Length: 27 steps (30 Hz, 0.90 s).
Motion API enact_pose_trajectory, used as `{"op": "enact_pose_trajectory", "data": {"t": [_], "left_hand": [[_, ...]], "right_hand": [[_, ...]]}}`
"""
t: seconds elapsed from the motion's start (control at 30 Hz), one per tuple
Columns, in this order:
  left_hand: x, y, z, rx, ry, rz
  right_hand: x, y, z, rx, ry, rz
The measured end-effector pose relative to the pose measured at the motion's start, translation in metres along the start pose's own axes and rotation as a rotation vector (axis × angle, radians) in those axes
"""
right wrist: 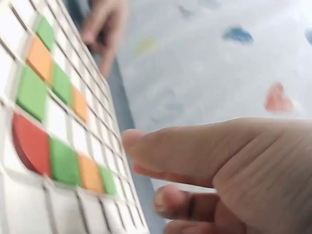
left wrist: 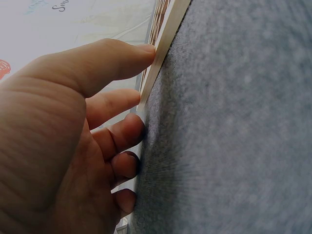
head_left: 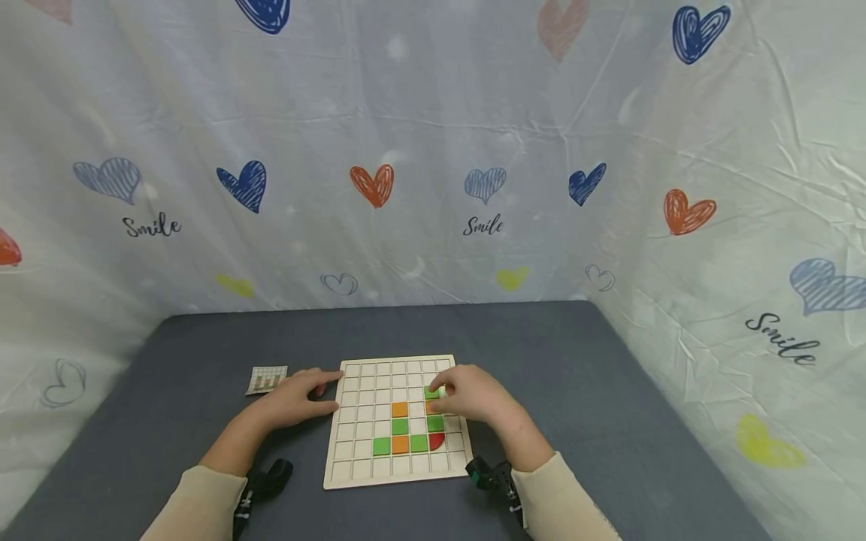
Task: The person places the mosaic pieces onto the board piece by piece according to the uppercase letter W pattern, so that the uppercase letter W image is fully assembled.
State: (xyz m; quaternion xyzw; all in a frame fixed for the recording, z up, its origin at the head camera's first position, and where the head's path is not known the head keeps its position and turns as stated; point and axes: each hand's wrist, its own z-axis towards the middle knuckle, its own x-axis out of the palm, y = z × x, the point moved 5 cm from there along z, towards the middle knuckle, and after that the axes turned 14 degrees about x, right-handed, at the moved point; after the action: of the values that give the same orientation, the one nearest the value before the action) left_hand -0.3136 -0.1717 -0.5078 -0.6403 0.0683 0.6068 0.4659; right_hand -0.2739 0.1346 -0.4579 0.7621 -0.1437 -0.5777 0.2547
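A pale wooden grid board lies on the dark table with coloured tiles set in its cells. My left hand rests beside it, thumb and index fingertip against its left edge; the other fingers curve loosely in the left wrist view. Over the right side of the board hovers my right hand, thumb and index fingertip apart and nothing visible between them. Below these fingertips sit a top green tile and an orange tile. Further down that column come another green tile and a rounded red tile.
More green and orange tiles form a bottom row and a shorter column, with an orange tile at its top. A small printed card lies left of the board, behind my left hand. A heart-patterned curtain surrounds the table.
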Motion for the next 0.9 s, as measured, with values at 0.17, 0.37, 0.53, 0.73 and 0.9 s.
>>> {"op": "enact_pose_trajectory", "data": {"t": [0.17,0.37,0.53,0.73,0.9], "left_hand": [[0.001,-0.002,0.001,-0.010,0.009,-0.015],[0.000,-0.002,0.001,-0.025,0.016,-0.024],[0.000,-0.001,0.001,-0.023,0.014,-0.021],[0.000,-0.002,0.001,-0.008,0.011,-0.018],[-0.001,-0.004,0.001,0.003,0.006,-0.016]], "right_hand": [[-0.020,-0.033,-0.001,0.108,0.081,0.106],[-0.037,-0.068,-0.006,0.261,0.106,0.110],[-0.041,-0.084,-0.013,0.359,0.105,0.040],[-0.040,-0.092,-0.012,0.416,0.079,-0.027],[-0.043,-0.093,-0.009,0.437,0.024,-0.047]]}}
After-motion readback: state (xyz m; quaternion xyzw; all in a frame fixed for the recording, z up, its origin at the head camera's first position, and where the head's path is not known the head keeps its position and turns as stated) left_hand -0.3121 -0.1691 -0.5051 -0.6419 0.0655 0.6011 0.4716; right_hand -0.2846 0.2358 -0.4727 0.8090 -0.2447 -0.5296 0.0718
